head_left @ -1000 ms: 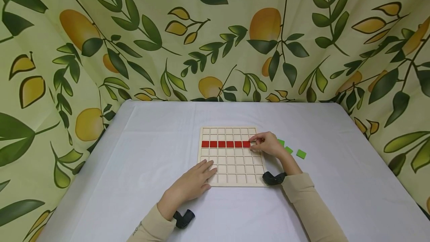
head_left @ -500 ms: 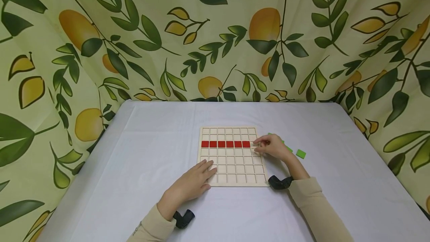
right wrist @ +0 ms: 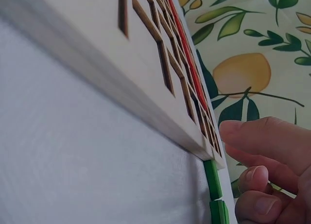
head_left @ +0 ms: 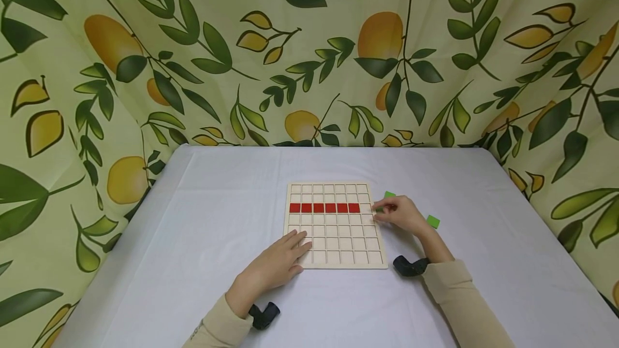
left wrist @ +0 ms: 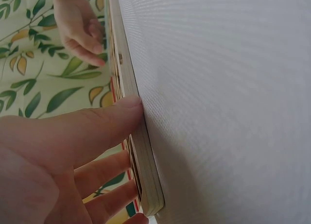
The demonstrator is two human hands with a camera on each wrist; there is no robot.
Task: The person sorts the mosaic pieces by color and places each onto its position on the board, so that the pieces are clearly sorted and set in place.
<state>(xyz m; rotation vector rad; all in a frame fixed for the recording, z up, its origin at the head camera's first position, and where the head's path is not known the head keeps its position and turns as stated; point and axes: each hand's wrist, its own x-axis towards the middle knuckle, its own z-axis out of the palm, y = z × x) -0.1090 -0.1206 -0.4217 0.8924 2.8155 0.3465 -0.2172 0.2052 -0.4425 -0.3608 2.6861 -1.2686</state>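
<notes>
A pale wooden grid board [head_left: 338,242] lies on the table, with a row of several red square tiles [head_left: 331,208] set in its third row from the back. My left hand [head_left: 275,262] rests on the front left corner of the board. In the left wrist view its thumb [left wrist: 109,119] lies along the board's edge and the fingers lie over the top. Just off the board's right edge hovers my right hand [head_left: 400,215], thumb and forefinger apart with nothing between them. Green tiles [right wrist: 212,180] lie beneath it, partly hidden by the hand.
One green tile [head_left: 433,222] lies to the right of my right wrist and another green tile [head_left: 389,194] behind the hand. A white cloth [head_left: 217,203] covers the table. A leaf-and-fruit patterned curtain [head_left: 309,69] hangs behind and at both sides.
My right hand has drawn back to the right from the red row's end to over the green tiles beside the board. The left hand has stayed put.
</notes>
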